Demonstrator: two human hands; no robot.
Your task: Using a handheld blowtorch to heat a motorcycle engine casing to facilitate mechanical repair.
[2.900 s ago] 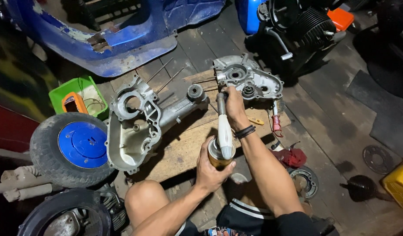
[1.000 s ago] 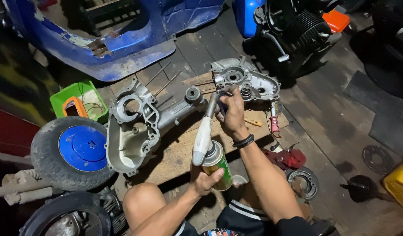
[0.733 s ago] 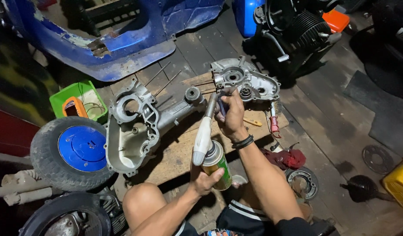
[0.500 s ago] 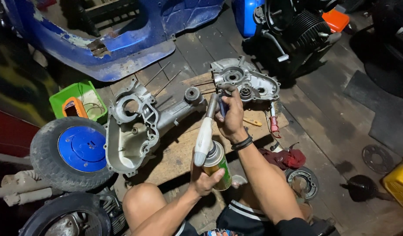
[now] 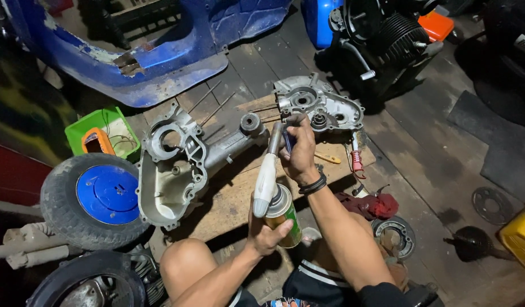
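Blue scooter body [image 5: 160, 51], cut off at the top edge. Large grey engine casing [image 5: 171, 170] on a wooden board [image 5: 234, 193]; smaller casing half [image 5: 322, 105] beyond it. Right hand [image 5: 299, 153], fingers closed around a white-handled tool [image 5: 266, 176], whose tip at the smaller casing is hidden by the hand. Left hand [image 5: 268, 230] wrapped around a green spray can [image 5: 285, 219], lower part concealed.

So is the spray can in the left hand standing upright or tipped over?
Roughly upright: the spray can stands with its nozzle end up in the left hand, leaning slightly.
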